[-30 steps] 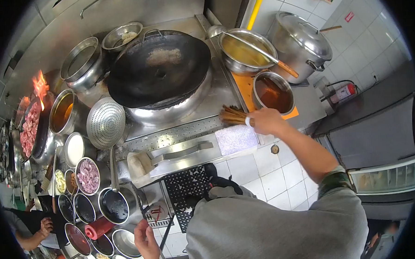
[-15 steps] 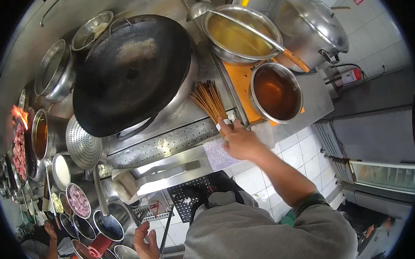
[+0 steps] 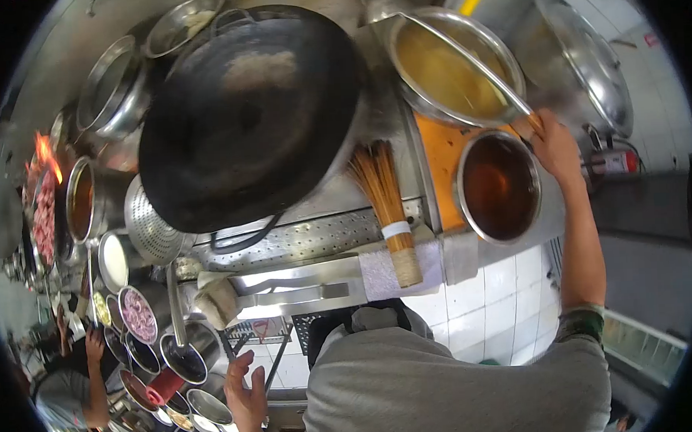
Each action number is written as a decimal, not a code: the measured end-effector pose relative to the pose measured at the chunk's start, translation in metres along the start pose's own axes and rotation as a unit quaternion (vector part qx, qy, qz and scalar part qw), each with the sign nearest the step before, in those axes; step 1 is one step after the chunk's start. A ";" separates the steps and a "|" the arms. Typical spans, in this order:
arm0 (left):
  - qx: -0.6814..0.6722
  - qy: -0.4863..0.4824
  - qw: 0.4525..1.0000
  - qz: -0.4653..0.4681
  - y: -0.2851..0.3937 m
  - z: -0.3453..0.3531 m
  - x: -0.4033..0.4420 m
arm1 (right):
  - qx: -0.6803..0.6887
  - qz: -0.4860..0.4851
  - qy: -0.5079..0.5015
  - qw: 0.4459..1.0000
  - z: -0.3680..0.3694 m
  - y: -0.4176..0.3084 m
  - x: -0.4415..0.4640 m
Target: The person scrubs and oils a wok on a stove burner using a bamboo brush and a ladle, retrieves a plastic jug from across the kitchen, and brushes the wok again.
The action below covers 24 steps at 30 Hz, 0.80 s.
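Note:
My right hand (image 3: 557, 146) is closed round the wooden handle of a long ladle (image 3: 467, 60), whose bowl end rests over the far rim of a metal bowl of yellow liquid (image 3: 447, 65). Below that hand stands a pot of reddish-brown liquid (image 3: 501, 186). A bamboo brush (image 3: 392, 222) with a white band lies on the stove edge, its handle over a pale cloth (image 3: 433, 270). To its left is a large black wok (image 3: 249, 120), holding no food. My left hand (image 3: 247, 394) hangs low with its fingers apart, holding nothing.
A perforated skimmer (image 3: 147, 217) lies across pots at the left. Several ingredient containers, one with sliced onion (image 3: 139, 314), stand below it. Flames (image 3: 48, 158) rise beside a pan of meat (image 3: 43, 217). A lidded stockpot (image 3: 567, 60) is at the right. Another person's arm (image 3: 96, 381) shows at lower left.
My right hand has let go of the bamboo brush, moved right and taken hold of the ladle's handle. The brush now lies on the stove edge. My left hand stays low and open.

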<state>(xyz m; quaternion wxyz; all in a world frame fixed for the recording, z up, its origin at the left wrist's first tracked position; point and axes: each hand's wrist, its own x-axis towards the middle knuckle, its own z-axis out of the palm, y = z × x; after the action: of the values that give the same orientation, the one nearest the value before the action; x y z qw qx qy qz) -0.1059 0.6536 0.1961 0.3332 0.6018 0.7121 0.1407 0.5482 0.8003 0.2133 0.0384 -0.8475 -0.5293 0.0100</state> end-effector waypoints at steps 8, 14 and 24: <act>-0.095 0.048 0.994 0.025 0.012 -0.009 -0.010 | 0.587 -0.042 -0.244 0.771 -0.056 -0.165 0.006; -0.106 0.105 0.985 0.084 -0.015 -0.028 -0.006 | 0.621 -0.180 -0.292 0.704 -0.078 -0.410 0.048; -0.170 0.195 0.965 -0.047 -0.067 -0.068 -0.040 | 0.377 -0.226 -0.181 0.880 0.043 -0.729 0.126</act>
<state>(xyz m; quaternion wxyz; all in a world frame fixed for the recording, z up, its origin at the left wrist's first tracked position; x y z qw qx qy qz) -0.1988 0.6131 0.2177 0.2916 0.4629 0.7565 0.3583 -0.0525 1.2337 0.2282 0.2598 -0.6096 -0.6607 0.3528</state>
